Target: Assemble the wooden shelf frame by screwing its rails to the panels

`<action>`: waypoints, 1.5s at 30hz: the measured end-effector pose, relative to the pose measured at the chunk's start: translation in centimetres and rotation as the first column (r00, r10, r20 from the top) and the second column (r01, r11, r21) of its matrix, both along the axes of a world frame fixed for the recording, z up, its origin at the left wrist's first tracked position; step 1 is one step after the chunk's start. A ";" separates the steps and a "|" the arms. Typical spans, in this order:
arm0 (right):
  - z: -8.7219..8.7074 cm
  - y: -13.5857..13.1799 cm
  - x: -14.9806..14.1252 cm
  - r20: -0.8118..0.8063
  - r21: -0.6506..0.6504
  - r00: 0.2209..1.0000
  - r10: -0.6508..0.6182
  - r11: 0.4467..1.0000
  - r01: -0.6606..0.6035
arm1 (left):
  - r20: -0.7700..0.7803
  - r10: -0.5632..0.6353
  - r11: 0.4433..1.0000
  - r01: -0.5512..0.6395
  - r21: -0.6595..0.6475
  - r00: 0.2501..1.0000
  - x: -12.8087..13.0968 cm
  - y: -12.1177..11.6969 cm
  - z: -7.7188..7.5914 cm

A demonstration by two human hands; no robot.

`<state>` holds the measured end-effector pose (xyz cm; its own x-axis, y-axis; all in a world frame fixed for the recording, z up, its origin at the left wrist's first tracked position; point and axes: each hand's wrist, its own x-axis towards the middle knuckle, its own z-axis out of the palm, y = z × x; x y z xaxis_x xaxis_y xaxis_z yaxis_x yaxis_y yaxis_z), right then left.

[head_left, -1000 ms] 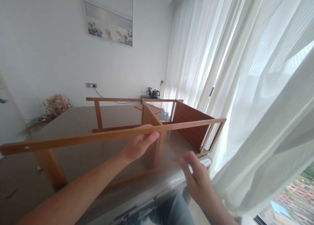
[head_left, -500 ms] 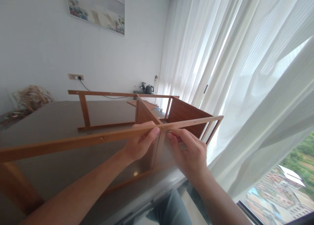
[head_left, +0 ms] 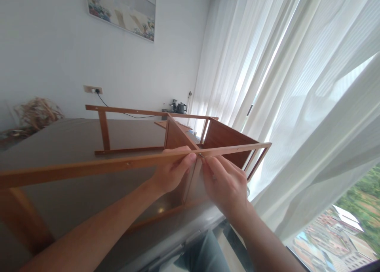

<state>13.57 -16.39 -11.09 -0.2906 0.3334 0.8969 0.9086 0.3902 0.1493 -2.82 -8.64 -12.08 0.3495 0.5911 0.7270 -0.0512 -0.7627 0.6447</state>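
Note:
A wooden rack frame [head_left: 142, 160] lies on its side, its near rail running across the view. My left hand [head_left: 175, 169] is closed around this rail, thumb on the front face beside the joint with the middle shelf panel [head_left: 181, 135]. Just right of that thumb, my right hand [head_left: 224, 181] pinches a thin metal hex key [head_left: 202, 155]. Its tip meets the rail at the joint; the fingers hide most of it. The bolt hole there is too small to make out clearly.
The frame rests on a grey-covered surface [head_left: 71, 135]. A second wooden panel [head_left: 231, 137] closes the rack's right end, near white curtains [head_left: 285, 105]. Behind stand a black kettle [head_left: 181, 107] and a wall socket [head_left: 93, 90] with a cord. Dried plant stems [head_left: 38, 113] lie at left.
My right hand has turned slightly and its fingers are closer to the rail, with the key's tip now at the joint. My left hand keeps its grip. The view has shifted a little.

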 end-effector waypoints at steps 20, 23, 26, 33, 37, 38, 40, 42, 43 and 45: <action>0.6 -0.2 -1.0 -0.332 -0.184 0.936 0.118 0.965 -0.187 | -0.035 0.072 0.997 -0.072 0.001 0.997 -0.1 -0.1 -0.3; 0.2 -0.2 -1.3 -0.418 -0.222 0.899 0.132 0.945 -0.242 | -0.030 0.069 0.998 -0.069 -0.006 0.997 -0.1 -0.1 -0.4; -0.1 -0.1 -1.5 -0.513 -0.243 0.847 0.137 0.924 -0.296 | -0.024 0.064 0.998 -0.064 -0.006 0.998 -0.1 -0.1 -0.3; 0.6 -0.1 -1.0 -0.284 -0.214 0.953 0.101 0.963 -0.166 | -0.009 0.043 0.999 -0.043 -0.018 0.999 -0.2 -0.1 -0.3; 0.6 -0.3 -1.5 -0.444 -0.262 0.888 0.121 0.930 -0.258 | 0.001 0.041 0.998 -0.041 -0.036 0.999 0.0 0.0 -0.4; 0.5 -0.3 -1.8 -0.495 -0.264 0.859 0.127 0.920 -0.289 | 0.001 0.039 0.998 -0.039 -0.039 0.999 0.0 0.0 -0.5; 0.2 -0.4 -2.3 -0.560 -0.256 0.819 0.126 0.913 -0.316 | 0.009 0.028 0.998 -0.027 -0.050 1.000 0.0 -0.1 -0.5; -0.1 -0.3 -2.6 -0.567 -0.228 0.817 0.109 0.932 -0.282 | 0.014 0.015 0.997 -0.014 -0.069 1.000 0.0 -0.1 -0.6; -0.2 -0.3 -2.7 -0.543 -0.207 0.834 0.096 0.947 -0.244 | 0.019 0.010 0.997 -0.009 -0.080 1.000 0.0 -0.1 -0.6; -0.4 -0.1 -2.6 -0.458 -0.160 0.886 0.070 0.974 -0.160 | 0.028 0.002 0.995 0.000 -0.096 1.000 0.0 -0.2 -0.5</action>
<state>10.99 -16.49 -11.45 0.0795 0.4971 0.8641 0.8077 0.4758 -0.3481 -2.86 -8.83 -12.61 0.3293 0.6587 0.6765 -0.0695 -0.6976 0.7131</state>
